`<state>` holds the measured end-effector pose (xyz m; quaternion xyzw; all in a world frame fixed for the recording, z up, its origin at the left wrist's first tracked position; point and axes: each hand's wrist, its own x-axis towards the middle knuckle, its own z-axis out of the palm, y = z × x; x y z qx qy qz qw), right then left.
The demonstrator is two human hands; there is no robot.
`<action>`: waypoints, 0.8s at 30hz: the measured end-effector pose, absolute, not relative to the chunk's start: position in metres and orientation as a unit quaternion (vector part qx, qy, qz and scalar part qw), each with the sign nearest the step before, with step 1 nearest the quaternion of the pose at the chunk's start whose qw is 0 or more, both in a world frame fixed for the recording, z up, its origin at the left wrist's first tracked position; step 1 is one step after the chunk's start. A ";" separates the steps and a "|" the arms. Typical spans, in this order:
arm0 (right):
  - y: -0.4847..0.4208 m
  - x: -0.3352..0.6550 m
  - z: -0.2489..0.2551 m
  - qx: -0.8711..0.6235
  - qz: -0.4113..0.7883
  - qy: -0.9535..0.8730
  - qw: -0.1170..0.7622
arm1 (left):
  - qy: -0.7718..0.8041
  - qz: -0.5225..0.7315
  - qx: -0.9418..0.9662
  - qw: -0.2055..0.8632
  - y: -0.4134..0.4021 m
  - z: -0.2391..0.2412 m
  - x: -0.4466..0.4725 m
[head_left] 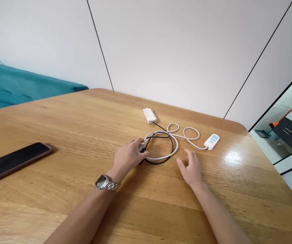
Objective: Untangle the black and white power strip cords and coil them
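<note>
My left hand (pixel 128 156) is closed around a grey plug (pixel 141 148) at the near left of a loose coil; the fingers hide much of it. The coil is made of a white cable (pixel 177 146) and a black cable (pixel 172 149) lying over each other. Open and holding nothing, my right hand (pixel 191 169) hovers to the right of the coil, thumb and fingers apart. The black cable leads back to a cream-white box (pixel 149 116). Two small loops of white cable run to a white handset (pixel 212 141) with pale blue markings on the right.
A black-screened tablet or phone (pixel 16 158) lies at the left of the wooden table (pixel 84 122). Behind the table stands a white panelled wall (pixel 161 51). Teal upholstery (pixel 28 86) is beyond the left edge, and a doorway with a dark cabinet (pixel 290 134) is at right.
</note>
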<state>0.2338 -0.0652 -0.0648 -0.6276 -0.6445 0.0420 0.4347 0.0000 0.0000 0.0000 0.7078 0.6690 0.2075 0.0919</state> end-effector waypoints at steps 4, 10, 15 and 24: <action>-0.059 0.210 -0.055 -0.585 -0.015 -0.748 0.313 | 0.632 0.313 0.674 0.220 -0.002 -0.003 0.005; -0.067 0.194 -0.044 -0.522 0.015 -0.830 0.196 | 0.546 0.469 0.538 0.438 -0.003 -0.007 0.017; -0.075 0.179 -0.047 -0.508 -0.020 -0.843 0.176 | 0.549 0.486 0.557 0.389 -0.011 -0.011 0.034; -0.075 0.175 -0.058 -0.478 -0.045 -0.853 0.204 | 0.578 0.276 0.749 0.169 -0.019 -0.014 0.052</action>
